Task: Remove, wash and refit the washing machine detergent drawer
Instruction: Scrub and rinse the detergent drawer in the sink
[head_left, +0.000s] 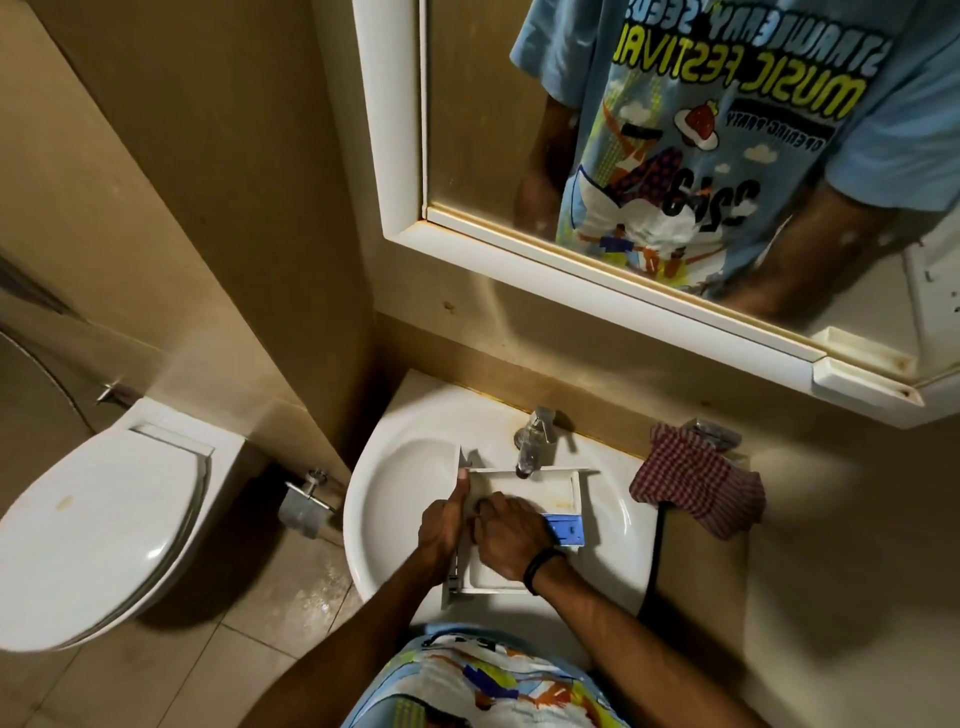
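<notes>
— Washing step now? Where is the drawer (540, 488) sitting?
— In the sink (395, 467), under the tap (532, 441). Left hand (441, 525) is gripping its side; right hand (511, 535) is working inside, fingers (488, 506) curled, hold unclear. Next is probably needing rinsing water.

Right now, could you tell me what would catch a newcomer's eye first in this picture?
The white drawer lies in the sink under the tap; the left hand grips its left wall and the right hand reaches inside. A red checked cloth sits right of the sink, and a mirror above reflects a printed shirt.
</notes>
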